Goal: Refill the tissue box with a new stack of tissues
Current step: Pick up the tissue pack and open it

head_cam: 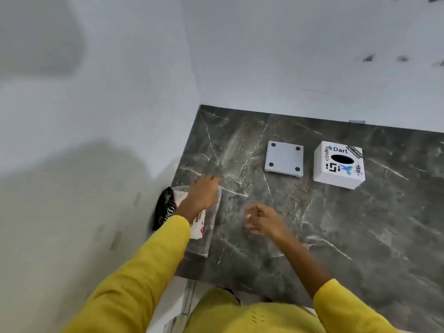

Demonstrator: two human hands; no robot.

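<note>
Head view: left hand (204,192) presses flat on the tissue pack (192,219) at nine o'clock, steadying it; right hand (263,221) pinches something thin, probably its wrapper; box (338,164) waits at one o'clock.

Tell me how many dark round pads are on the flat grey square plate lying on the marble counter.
4. The flat grey square plate has one dark round pad at each corner: far left, far right, near left, near right. None seem hidden.
</note>
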